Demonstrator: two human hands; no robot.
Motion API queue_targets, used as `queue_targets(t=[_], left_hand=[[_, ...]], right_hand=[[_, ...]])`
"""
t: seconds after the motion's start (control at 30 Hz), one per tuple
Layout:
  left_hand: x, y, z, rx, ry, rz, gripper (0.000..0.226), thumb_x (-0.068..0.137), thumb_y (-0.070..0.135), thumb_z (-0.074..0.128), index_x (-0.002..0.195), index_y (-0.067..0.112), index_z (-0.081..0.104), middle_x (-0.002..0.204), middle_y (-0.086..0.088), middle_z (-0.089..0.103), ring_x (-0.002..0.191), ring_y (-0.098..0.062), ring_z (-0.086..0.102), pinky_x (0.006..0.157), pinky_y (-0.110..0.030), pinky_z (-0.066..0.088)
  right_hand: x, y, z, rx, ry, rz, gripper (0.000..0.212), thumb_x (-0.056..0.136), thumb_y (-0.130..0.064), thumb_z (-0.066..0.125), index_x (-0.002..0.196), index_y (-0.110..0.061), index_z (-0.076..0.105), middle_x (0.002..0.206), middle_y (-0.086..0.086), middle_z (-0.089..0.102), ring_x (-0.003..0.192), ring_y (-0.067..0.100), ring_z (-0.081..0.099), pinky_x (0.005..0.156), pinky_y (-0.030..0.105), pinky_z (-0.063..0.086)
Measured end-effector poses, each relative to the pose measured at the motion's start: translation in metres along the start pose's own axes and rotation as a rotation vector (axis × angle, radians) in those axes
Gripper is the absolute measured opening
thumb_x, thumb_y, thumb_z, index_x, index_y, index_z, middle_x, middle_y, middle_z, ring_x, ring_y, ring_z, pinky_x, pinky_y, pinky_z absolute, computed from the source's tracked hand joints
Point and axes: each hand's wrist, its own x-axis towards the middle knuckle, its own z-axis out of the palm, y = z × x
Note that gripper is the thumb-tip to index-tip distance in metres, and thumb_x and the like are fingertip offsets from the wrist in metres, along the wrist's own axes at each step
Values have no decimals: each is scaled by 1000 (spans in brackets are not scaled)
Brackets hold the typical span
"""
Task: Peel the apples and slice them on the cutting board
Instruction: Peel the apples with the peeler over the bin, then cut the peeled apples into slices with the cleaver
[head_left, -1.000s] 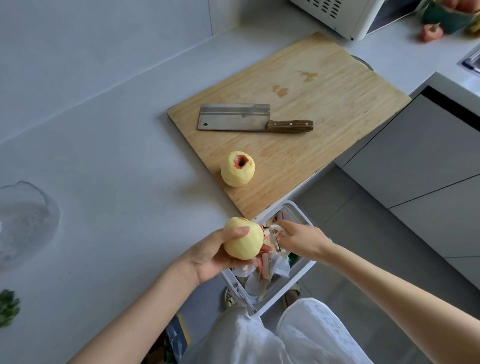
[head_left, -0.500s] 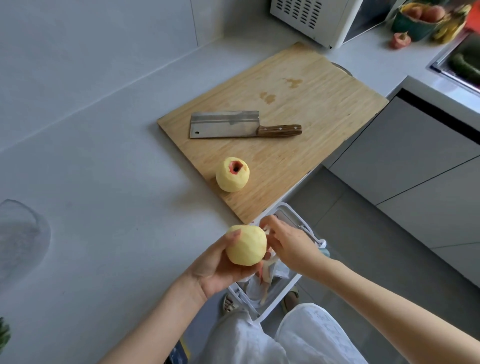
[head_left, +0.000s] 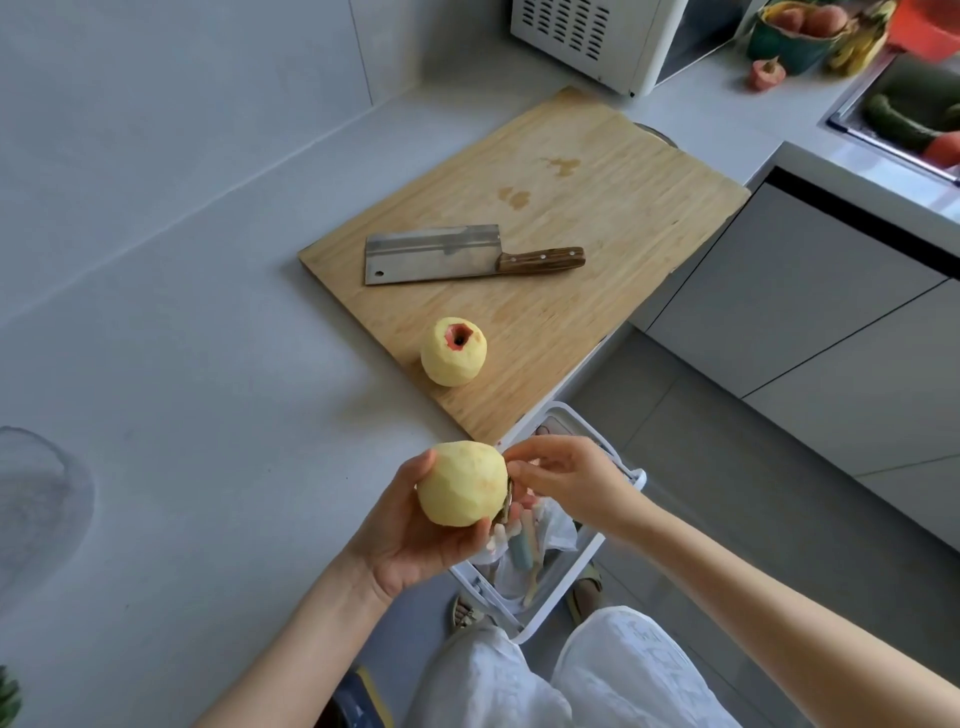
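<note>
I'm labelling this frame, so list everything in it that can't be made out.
Head view: the peeler, only a metal sliver shows; the held apple and fingers of the right hand hide the rest.
The held apple's underside, covered by the left hand; leftover peel there cannot be told.
Contents of the bin, mostly behind both hands, blurred.
The glass bowl, cut off by the left edge.
</note>
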Motion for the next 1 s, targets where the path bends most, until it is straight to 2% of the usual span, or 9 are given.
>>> queue_targets(t=[0.17, 0.27, 0.33, 0.4, 0.47, 0.57, 0.67, 0.87, 1.0], left_hand=[[-1, -1, 3, 35, 37, -40, 75, 48, 10, 93, 115, -2, 62, 113, -29, 58, 95, -43, 62, 64, -43, 59], [-2, 3, 2, 70, 70, -6, 91, 46, 14, 94, 125, 3, 51, 117, -24, 54, 98, -39, 60, 63, -41, 59], [-3, 7, 6, 79, 45, -18, 93, 51, 16, 92, 129, 4, 45, 121, -22, 51, 104, -36, 56, 66, -39, 59], [-3, 12, 11, 87, 26, -23, 90, 54, 18, 91, 129, 4, 44, 121, -21, 51, 106, -33, 54, 69, -38, 59], [-1, 16, 18, 83, 11, -23, 87, 56, 17, 90, 128, 4, 44, 122, -20, 51, 107, -33, 53, 70, -37, 59], [4, 21, 30, 102, 6, -13, 84, 54, 17, 91, 126, 3, 48, 122, -20, 50, 110, -31, 51, 69, -37, 59], [22, 28, 48, 117, -14, 30, 85, 55, 18, 91, 127, 3, 47, 123, -20, 50, 107, -32, 54, 69, -36, 59], [83, 49, 99, 75, -69, 132, 75, 53, 14, 92, 118, -5, 59, 120, -26, 53, 108, -38, 55, 72, -39, 59], [129, 66, 130, 118, 177, 371, 80, 32, 11, 97, 106, -2, 68, 109, -32, 59, 95, -45, 61, 60, -41, 59]], right_hand=[[1, 1, -4, 250, 309, 115, 8, 85, -26, 69, 82, -21, 74, 74, -5, 72, 65, 6, 64, 69, 24, 55], [11, 24, -9, -144, 386, 252, 36, 79, -41, 72, 60, -11, 66, 53, 0, 61, 50, 12, 50, 53, 29, 45], [19, 41, -6, -465, 224, 304, 42, 80, -42, 69, 56, -10, 57, 49, -1, 47, 45, 12, 38, 46, 25, 31], [26, 49, -4, -646, -44, 280, 13, 82, -26, 65, 85, -15, 70, 63, -5, 53, 54, 11, 46, 50, 28, 38], [33, 52, -8, -705, -253, 204, 52, 78, -10, 57, 125, -34, 58, 86, -9, 66, 75, 9, 62, 67, 36, 55], [35, 34, -28, -271, -364, 173, 56, 86, -9, 53, 136, -34, 47, 117, -7, 65, 103, 6, 62, 96, 33, 50], [43, 17, -58, 209, -560, 167, 42, 97, -15, 50, 138, -22, 46, 131, 0, 59, 119, 13, 56, 100, 29, 45], [76, 2, -121, 237, -545, 34, 23, 97, -18, 52, 113, -3, 59, 102, 14, 64, 98, 25, 62, 90, 38, 51], [112, -3, -195, 247, -333, 94, 16, 93, -15, 55, 101, -4, 63, 80, 6, 62, 74, 16, 57, 72, 28, 48]])
